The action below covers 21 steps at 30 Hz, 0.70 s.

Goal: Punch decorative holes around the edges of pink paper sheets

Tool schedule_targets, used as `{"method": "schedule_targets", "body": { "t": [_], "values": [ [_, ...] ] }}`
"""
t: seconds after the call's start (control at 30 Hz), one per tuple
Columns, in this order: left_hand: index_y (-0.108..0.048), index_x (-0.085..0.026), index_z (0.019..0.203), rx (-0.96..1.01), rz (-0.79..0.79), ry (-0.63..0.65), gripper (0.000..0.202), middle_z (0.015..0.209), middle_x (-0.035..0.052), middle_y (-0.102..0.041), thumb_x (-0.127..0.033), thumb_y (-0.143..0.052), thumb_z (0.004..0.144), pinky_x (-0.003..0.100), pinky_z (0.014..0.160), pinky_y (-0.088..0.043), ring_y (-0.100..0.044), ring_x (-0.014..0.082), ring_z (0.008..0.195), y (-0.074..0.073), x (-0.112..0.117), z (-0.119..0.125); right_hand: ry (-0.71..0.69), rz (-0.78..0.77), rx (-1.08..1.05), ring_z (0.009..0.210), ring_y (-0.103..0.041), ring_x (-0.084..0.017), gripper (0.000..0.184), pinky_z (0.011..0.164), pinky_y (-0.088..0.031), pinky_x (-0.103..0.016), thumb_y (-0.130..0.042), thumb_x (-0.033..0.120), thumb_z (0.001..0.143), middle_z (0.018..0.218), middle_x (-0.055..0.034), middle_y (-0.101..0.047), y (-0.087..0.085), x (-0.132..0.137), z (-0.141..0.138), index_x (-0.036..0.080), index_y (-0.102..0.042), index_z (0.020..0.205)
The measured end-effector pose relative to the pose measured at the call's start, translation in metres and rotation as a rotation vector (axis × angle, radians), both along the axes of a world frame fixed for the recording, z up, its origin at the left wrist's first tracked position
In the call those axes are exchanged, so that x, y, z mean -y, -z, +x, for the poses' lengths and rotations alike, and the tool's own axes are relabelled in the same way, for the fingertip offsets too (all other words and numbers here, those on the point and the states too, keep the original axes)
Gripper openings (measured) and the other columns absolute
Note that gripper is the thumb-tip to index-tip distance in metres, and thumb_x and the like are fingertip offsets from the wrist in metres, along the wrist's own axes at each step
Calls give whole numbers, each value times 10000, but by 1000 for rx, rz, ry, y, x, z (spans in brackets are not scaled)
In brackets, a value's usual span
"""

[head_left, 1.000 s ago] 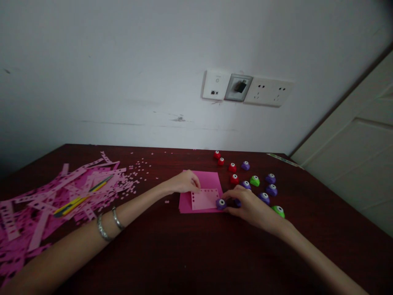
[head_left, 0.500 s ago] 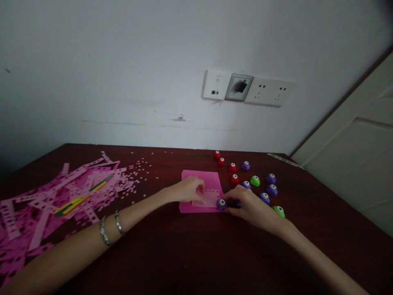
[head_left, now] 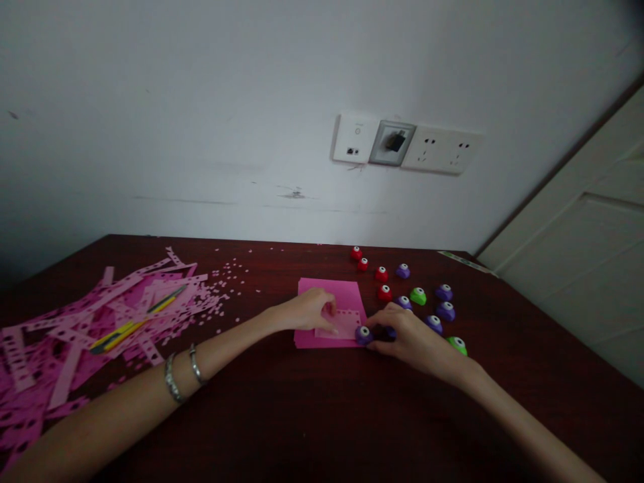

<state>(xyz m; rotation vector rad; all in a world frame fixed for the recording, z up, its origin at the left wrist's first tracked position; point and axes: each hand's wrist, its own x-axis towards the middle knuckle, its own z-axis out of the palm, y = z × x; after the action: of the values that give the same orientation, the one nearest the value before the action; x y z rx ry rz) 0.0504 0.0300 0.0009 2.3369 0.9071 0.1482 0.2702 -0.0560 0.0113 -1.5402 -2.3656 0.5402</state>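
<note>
A small light pink paper (head_left: 345, 325), with a row of punched marks along its top edge, lies over a stack of darker pink sheets (head_left: 329, 287). My left hand (head_left: 310, 311) curls over the left part of the light paper, thumb and fingertips holding it. At the paper's lower right corner sits a purple craft punch (head_left: 363, 335) with a white button. The fingers and thumb of my right hand (head_left: 397, 333) close round this punch from the right. Behind that hand another purple punch is partly hidden.
Several red, green and purple punches stand to the right, among them a green punch (head_left: 417, 296) and a red punch (head_left: 384, 293). Pink paper scraps (head_left: 65, 355) and tiny cut-outs cover the left side, with yellow pens (head_left: 125, 330) on top. A wall with sockets (head_left: 443, 150) rises behind.
</note>
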Motion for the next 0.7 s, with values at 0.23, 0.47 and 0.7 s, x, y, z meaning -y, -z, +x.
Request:
{"method": "schedule_targets", "body": {
  "t": [0.23, 0.47, 0.7],
  "values": [
    [-609, -117, 849, 212, -12, -25, 325, 796, 46, -608, -419, -600, 730, 233, 613, -378, -516, 128, 701, -10, -3, 1, 142, -86, -119, 713, -597, -165, 238, 634, -459, -270, -646, 366, 737, 818, -51, -676, -20, -7, 3, 175, -676, 876],
    [-608, -133, 608, 103, -70, 25, 257, 535, -24, -502, -339, -546, 748, 223, 488, -281, -402, 73, 495, -33, -5, 20, 114, -634, -70, 412, -513, -76, 357, 333, -322, -161, -605, 466, 734, 609, -47, -652, -39, -31, -3, 118, -661, 682],
    [-605, -147, 561, 64, -293, 52, 203, 531, -16, -539, -269, -566, 718, 219, 488, -314, -422, 66, 472, -38, -10, 33, 58, -698, 0, 373, -467, -43, 305, 345, -329, -144, -590, 363, 762, 527, -12, -608, -37, -44, -8, 111, -638, 598]
  ]
}}
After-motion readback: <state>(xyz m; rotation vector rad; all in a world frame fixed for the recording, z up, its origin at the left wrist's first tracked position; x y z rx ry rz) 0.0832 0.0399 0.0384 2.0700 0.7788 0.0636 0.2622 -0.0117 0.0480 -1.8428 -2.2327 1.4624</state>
